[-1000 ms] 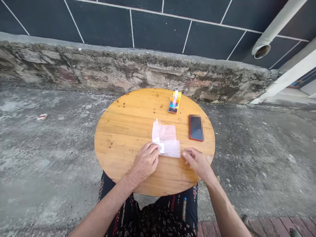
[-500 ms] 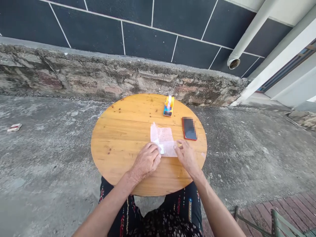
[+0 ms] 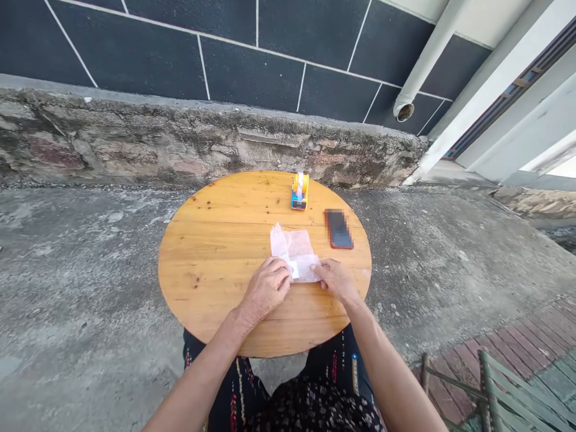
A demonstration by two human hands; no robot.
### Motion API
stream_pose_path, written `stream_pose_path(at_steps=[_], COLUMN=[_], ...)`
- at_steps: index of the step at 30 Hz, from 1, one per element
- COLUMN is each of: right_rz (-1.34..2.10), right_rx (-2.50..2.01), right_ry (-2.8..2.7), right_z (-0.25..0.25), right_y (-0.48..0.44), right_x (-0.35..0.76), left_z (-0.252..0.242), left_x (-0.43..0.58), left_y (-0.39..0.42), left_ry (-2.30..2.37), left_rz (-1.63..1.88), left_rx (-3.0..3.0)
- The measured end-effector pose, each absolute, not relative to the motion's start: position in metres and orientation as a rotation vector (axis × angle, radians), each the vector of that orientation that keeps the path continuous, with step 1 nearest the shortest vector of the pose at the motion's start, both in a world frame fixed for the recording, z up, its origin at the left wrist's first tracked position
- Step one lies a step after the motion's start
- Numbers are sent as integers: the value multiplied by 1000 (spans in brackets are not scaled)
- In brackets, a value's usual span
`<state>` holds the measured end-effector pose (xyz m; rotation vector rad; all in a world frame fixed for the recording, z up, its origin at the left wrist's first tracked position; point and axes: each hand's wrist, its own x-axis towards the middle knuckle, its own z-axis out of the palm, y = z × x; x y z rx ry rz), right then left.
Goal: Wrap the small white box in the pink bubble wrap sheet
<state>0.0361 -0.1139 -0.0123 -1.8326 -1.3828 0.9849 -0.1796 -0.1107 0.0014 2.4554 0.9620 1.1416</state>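
A thin, pinkish-white translucent wrapping sheet [image 3: 299, 242] lies on the round wooden table [image 3: 211, 240], its left side and lower part folded over. Near the lower left of the sheet shows a small white piece [image 3: 294, 270], partly covered by my fingers. My left hand [image 3: 269, 283] is closed at the sheet's lower left edge, fingers bent over it. At the lower right corner, my right hand [image 3: 335, 279] pinches the folded edge between thumb and fingers.
A yellow and blue tape dispenser [image 3: 299, 192] stands near the table's far edge. A phone in a red case [image 3: 339, 229] lies to the right. Beyond the table runs a stone wall base [image 3: 180, 144]. A slatted chair [image 3: 508, 390] stands at lower right.
My right hand has closed on the sheet's lower right edge and moved it slightly inward, so that part looks more folded. The left hand stays at its edge. The view has shifted a little.
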Motion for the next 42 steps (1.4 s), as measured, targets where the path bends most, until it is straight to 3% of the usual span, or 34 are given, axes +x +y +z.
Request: stream_pose_path(at_steps=[15, 30, 42], right_rz=[1362, 1093, 938], right_rx=[-1608, -1623, -1598], right_ry=[-1217, -1365, -1361], right_z=[-11, -16, -12], right_y=[-113, -110, -113], right_x=[37, 20, 2], left_z=[1, 20, 21], left_x=[-177, -169, -167], left_y=[-110, -105, -105], left_ry=[1029, 1077, 1120], left_rz=[1066, 574, 442], left_rx=[2505, 2901, 2867])
